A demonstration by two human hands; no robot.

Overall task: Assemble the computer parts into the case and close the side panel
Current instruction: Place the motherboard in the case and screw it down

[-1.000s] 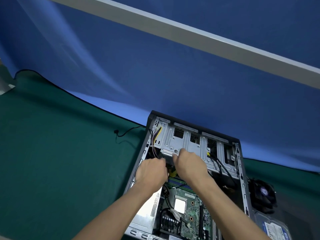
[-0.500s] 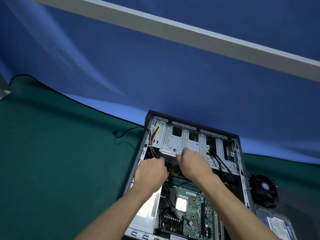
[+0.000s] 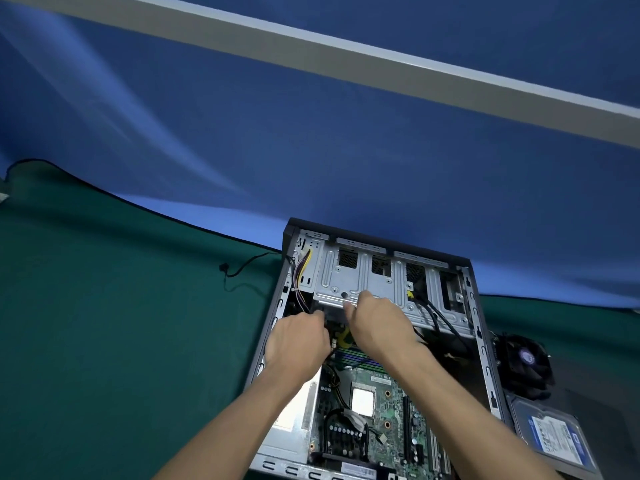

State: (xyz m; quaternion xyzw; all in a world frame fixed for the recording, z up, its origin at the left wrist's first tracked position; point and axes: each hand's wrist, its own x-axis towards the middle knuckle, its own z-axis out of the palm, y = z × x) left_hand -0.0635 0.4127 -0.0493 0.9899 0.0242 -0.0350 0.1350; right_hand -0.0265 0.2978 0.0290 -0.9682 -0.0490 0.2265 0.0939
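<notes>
Both hands worked deep in the open computer case point(image 3: 273, 344), the left hand point(image 3: 298, 341) curled around something dark at the lower edge of the metal drive cage point(image 3: 360, 282), though what it gripped could not be made out. The right hand point(image 3: 377, 323) reached in beside it, fingers bent toward the same spot; whether they pinched anything was hidden.

Just below the wrists lay the motherboard point(image 3: 377, 407), its bare processor point(image 3: 362, 401) exposed. To the left of the left hand ran a bundle of yellow and purple wires point(image 3: 301, 271); black cables point(image 3: 436, 317) trailed to the right of the right hand. Outside the case, beyond the right forearm, a cooler fan point(image 3: 523, 362) and a hard drive point(image 3: 550, 438) waited on the green mat point(image 3: 121, 323).

A forced or misaligned connector could bend pins, and a slipping hand might snag the loose wiring or brush the uncovered chip.
</notes>
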